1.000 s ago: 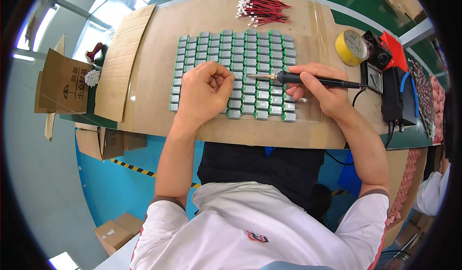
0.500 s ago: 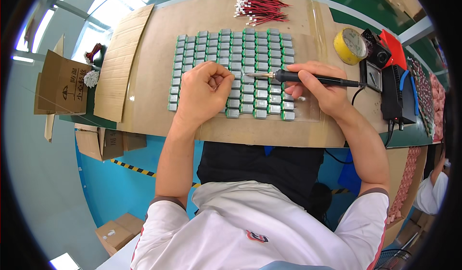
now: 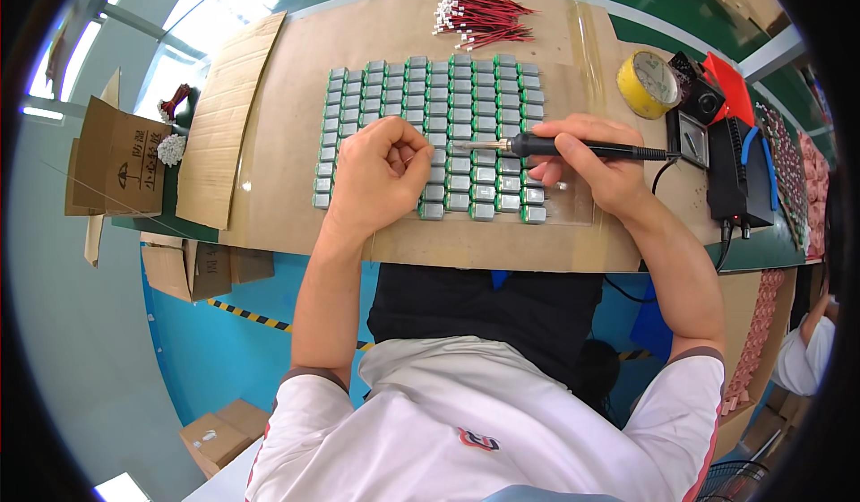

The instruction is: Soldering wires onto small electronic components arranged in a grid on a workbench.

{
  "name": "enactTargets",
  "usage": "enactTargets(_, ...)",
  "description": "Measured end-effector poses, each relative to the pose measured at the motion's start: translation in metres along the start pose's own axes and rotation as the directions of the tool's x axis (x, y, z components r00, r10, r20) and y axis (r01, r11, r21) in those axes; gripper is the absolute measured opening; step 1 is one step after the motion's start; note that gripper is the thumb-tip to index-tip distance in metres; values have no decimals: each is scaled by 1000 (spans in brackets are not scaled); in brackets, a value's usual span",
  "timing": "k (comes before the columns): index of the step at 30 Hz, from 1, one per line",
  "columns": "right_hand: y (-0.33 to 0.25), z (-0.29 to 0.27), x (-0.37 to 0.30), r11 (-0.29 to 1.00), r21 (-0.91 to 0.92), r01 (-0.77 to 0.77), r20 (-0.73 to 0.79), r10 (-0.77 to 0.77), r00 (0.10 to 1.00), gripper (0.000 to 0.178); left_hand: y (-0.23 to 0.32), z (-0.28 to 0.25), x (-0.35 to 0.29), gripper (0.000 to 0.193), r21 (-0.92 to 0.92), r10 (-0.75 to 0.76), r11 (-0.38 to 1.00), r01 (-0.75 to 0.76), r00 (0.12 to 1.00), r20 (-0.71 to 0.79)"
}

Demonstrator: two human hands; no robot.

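My right hand [image 3: 602, 163] grips a black soldering iron [image 3: 596, 149] like a pen. Its metal tip points left, over rows of small grey blocks with green edges [image 3: 460, 132], which look like little motors. My left hand [image 3: 381, 172] is closed in a pinch just left of the tip, above the same rows. Whatever lies between its fingertips is too small to make out. The hand and wrist hide some blocks on the left side of the array.
Red-and-black wires with white connectors [image 3: 484, 20] lie in a bundle at the back. On the right are yellow tape [image 3: 649, 85], a soldering station [image 3: 740, 175], blue-handled pliers [image 3: 771, 171] and a red bin [image 3: 730, 90]. A cardboard sheet [image 3: 226, 112] and box [image 3: 121, 162] stand left.
The iron and both hands hold nearly the same place over the blocks. The whole view has shifted very slightly.
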State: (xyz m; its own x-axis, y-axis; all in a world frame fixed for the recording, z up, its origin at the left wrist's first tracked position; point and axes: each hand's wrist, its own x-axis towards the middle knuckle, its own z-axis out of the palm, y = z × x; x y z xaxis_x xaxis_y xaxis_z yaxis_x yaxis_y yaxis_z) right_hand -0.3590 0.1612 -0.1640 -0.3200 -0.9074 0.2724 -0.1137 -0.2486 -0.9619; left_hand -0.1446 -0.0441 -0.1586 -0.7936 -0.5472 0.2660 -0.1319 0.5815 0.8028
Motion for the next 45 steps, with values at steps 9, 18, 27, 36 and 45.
enactTargets(9, 0, 4, 1, 1000, 24, 0, -39, 1, 999, 20, 3, -1, 0, 11, 30, 17, 999, -18, 999, 30)
enactTargets(18, -2, 1, 0, 999, -10, -35, 5, 35, 999, 23, 3, -1, 1, 5, 68, 25, 997, -26, 1000, 19)
enactTargets(27, -1, 2, 0, 999, -25, -26, 6, 26, 1000, 22, 3, 0, 2, 5, 96, 15, 995, -17, 1000, 17)
enactTargets(36, 0, 4, 0, 1000, 13, -25, -44, 26, 999, 19, 2, 1, 2, 5, 116, 16, 993, -19, 1000, 21)
enactTargets(45, -3, 5, -1, 997, 41, -62, -37, 64, 997, 18, 1, 1, 1, 5, 108, 98, 989, -97, 995, 2)
